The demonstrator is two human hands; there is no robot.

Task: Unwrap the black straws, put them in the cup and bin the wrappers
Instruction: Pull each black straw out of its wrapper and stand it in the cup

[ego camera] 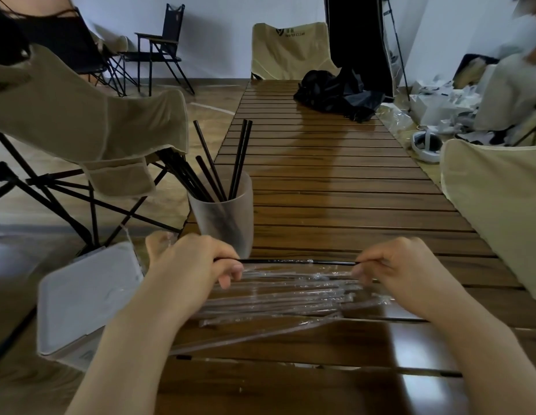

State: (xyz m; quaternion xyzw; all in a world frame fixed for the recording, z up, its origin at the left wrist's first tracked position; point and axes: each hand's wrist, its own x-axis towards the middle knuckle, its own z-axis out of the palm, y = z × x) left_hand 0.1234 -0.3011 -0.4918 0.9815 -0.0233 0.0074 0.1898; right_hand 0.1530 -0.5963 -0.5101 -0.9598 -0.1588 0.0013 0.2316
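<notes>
both hands grip one thin black straw point(296, 261) horizontally.
left hand point(190, 262) and right hand point(401, 266) pinch its ends above clear-wrapped straws point(290, 298) on the slatted wooden desk point(335, 181).

A frosted cup point(223, 217) of upright black straws point(231, 163) stands just beyond the left hand point(189, 262). Wrapped straws point(278, 298) crowd the near surface point(335, 181). Beyond lies open slatted wood, up to a far black bag point(335, 94).

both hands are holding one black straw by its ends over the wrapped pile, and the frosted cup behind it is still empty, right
Not quite: the frosted cup is not empty. The head view shows several black straws already standing in it. The rest holds: the left hand and right hand each pinch an end of one black straw over the wrapped pile.
</notes>
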